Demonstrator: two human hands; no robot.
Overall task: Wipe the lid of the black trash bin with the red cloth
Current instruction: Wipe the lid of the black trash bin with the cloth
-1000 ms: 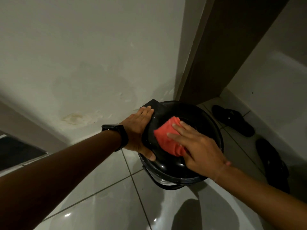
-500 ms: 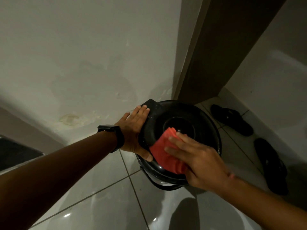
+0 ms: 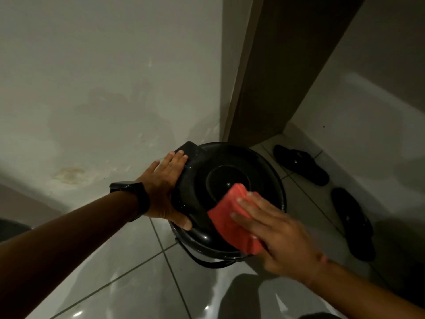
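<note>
The black trash bin stands on the tiled floor in a corner, its round glossy lid (image 3: 220,166) shut, with a sunken circle in the middle. My left hand (image 3: 165,192), a black watch on its wrist, grips the lid's left edge, fingers on top and thumb at the near rim. The folded red cloth (image 3: 232,217) lies on the lid's near right part. My right hand (image 3: 276,231) presses flat on the cloth with fingers spread, covering its near end. A thin wire handle hangs below the bin's front.
A pale stained wall (image 3: 103,100) rises just behind the bin. A brown door frame (image 3: 276,77) stands behind it to the right. Two black slippers (image 3: 301,166) (image 3: 351,222) lie on the floor right of the bin. Shiny grey tiles (image 3: 128,286) spread toward me.
My right hand has slid the red cloth from the lid's left middle toward the near right rim. The left hand keeps its grip on the lid's left edge.
</note>
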